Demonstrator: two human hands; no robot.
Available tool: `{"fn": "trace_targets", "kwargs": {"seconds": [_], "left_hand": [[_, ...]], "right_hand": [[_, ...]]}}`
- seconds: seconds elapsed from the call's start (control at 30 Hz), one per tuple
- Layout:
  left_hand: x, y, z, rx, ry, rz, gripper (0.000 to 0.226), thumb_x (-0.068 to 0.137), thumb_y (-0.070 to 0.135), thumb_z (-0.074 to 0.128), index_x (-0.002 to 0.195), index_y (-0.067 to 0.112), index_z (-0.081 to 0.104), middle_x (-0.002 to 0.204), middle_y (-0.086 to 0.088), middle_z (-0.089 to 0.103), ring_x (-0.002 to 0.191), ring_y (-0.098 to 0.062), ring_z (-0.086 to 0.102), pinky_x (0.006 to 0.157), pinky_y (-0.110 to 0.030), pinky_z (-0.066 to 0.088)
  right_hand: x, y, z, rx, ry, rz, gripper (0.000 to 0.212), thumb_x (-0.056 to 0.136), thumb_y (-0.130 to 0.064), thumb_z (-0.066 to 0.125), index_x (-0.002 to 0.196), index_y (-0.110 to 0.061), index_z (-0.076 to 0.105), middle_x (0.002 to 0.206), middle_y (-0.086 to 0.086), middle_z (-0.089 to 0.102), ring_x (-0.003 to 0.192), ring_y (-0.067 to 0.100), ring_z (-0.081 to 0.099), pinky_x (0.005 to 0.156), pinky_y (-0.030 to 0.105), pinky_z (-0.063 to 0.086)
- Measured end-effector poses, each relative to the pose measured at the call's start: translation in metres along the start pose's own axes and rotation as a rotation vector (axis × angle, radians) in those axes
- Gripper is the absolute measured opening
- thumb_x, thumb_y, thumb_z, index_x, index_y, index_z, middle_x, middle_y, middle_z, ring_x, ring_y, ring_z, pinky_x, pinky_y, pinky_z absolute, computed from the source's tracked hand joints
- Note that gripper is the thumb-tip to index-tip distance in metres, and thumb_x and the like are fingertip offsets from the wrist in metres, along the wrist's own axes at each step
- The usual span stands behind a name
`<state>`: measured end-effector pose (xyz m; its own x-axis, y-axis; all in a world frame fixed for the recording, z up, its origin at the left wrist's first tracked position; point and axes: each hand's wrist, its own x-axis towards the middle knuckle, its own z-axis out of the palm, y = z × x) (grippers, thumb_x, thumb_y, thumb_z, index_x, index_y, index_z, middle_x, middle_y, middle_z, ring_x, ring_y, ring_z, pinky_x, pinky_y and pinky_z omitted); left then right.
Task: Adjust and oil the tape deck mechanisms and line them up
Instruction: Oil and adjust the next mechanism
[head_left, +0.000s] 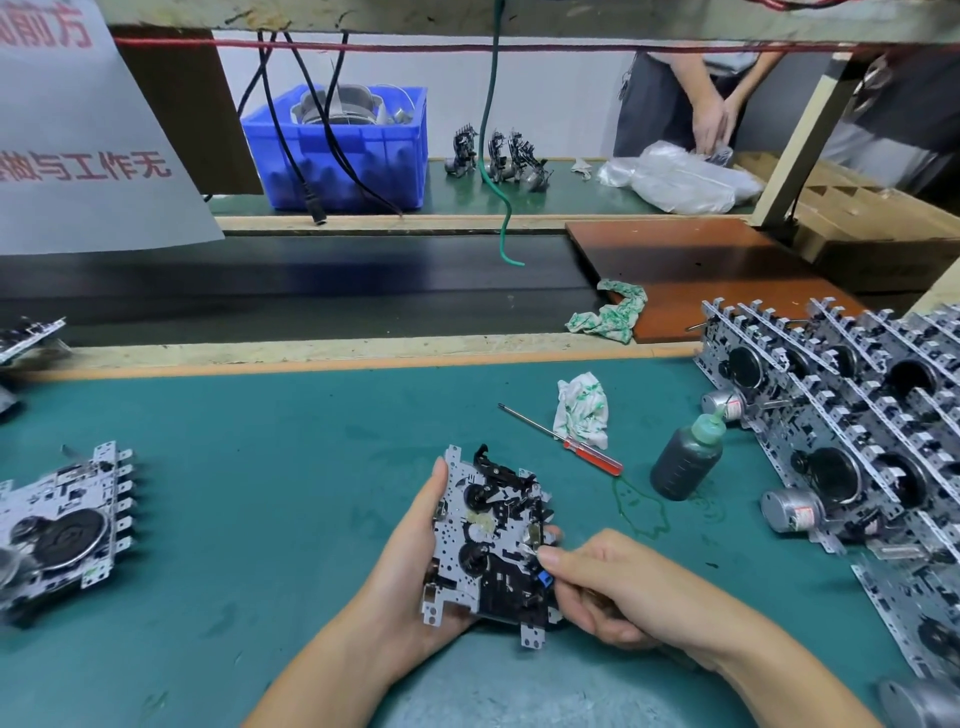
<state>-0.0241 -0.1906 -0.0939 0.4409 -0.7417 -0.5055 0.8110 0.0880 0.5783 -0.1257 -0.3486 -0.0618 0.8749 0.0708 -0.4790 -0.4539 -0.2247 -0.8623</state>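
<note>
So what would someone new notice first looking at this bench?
Probably the tape deck mechanism held up at centre, left hand gripping its edge, right hand working at its right side. Then the crowd of mechanisms lined up at right, with the dark oil bottle and red-handled screwdriver beside them.

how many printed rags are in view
2. One rag lies bunched on the green mat beside the screwdriver; the other rag lies farther back, draped over the edge of the brown board. More could be hidden.
</note>
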Motion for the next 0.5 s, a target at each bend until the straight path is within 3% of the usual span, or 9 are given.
{"fn": "trace_targets", "kwargs": {"seconds": [0.5], "left_hand": [[0.0001,-0.0002,0.0012,-0.012,-0.005,0.01,0.073,0.085,0.066,0.037,0.108,0.006,0.072,0.118,-0.022,0.064,0.104,-0.032,0.066,0.08,-0.038,0.056]], "right_hand": [[-0.0015,0.0036,0.0027,-0.024,0.007,-0.019,0.064,0.1,-0.037,0.036,0.039,-0.02,0.046,0.028,-0.005,0.034,0.026,0.007,0.024,0.038,0.018,0.024]]}}
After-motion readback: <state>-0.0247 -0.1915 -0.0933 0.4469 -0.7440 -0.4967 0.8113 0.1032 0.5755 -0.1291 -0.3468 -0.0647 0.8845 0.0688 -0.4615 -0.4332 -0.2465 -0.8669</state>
